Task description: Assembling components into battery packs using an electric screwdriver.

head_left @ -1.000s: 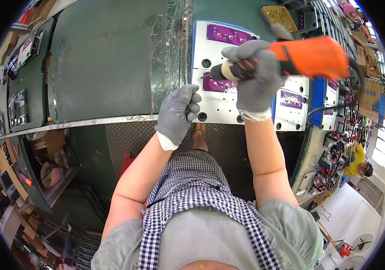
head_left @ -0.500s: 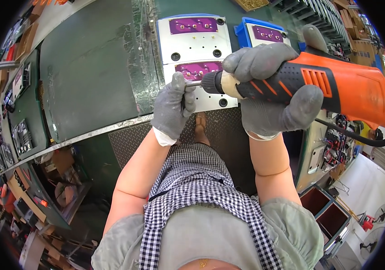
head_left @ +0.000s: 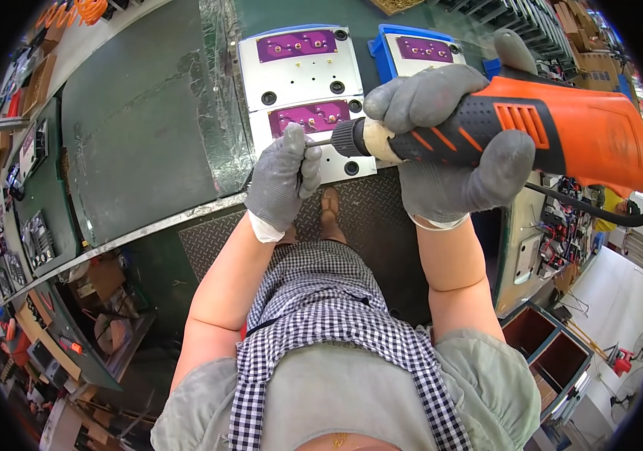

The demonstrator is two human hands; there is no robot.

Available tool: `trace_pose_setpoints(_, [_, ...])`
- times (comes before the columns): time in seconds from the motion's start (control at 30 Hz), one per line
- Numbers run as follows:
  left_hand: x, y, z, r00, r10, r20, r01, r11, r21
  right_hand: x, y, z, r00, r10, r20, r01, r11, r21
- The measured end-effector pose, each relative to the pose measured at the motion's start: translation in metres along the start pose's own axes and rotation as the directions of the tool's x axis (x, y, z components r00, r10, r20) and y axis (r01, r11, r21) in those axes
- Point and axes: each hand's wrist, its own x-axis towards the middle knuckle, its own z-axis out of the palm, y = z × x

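Note:
My right hand (head_left: 434,188), in a grey coated glove, grips an orange and black electric screwdriver (head_left: 600,135) that lies sideways across the view. Its thin metal bit (head_left: 320,143) points left and meets the fingertips of my left hand (head_left: 278,180). That gloved hand is closed in a pinch at the tip; a screw there, if any, is hidden. Beneath the tool and my fingers lies the nearer white panel (head_left: 336,171), partly covered, carrying a purple circuit board (head_left: 306,117). A second white panel (head_left: 299,81) with a similar board adjoins it on the far side.
To the right, a blue tray (head_left: 386,64) holds another white panel (head_left: 414,68). Green matting (head_left: 141,128) covers the bench to the left. A black cable (head_left: 592,207) trails from the screwdriver's side. Boxes of parts (head_left: 551,346) stand at lower right.
The panels and bench have shifted slightly left and up in view. My left hand is a little further left and lower, still pinched at the bit; my right hand keeps its hold on the screwdriver.

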Motion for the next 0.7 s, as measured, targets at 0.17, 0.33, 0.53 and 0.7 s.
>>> trace_pose_setpoints(0.17, [0.007,-0.008,0.006,0.999,-0.017,0.03,0.016,0.999,0.042,0.003,-0.007,-0.011,0.999,0.028,0.02,-0.03,0.998,0.057])
trace_pose_setpoints(0.33, [0.017,-0.029,0.042,0.992,-0.113,0.053,0.111,0.993,0.05,-0.001,-0.028,-0.039,0.99,-0.065,-0.128,0.031,0.969,-0.246])
trace_pose_setpoints(0.53, [0.046,-0.075,0.084,0.937,-0.322,0.134,0.327,0.945,-0.016,-0.007,-0.075,-0.179,0.926,-0.114,-0.359,-0.091,0.857,-0.507])
trace_pose_setpoints(0.7, [0.08,-0.121,0.141,0.949,-0.312,0.05,0.314,0.947,-0.059,-0.018,-0.067,-0.271,0.849,-0.203,-0.487,-0.027,0.906,-0.423])
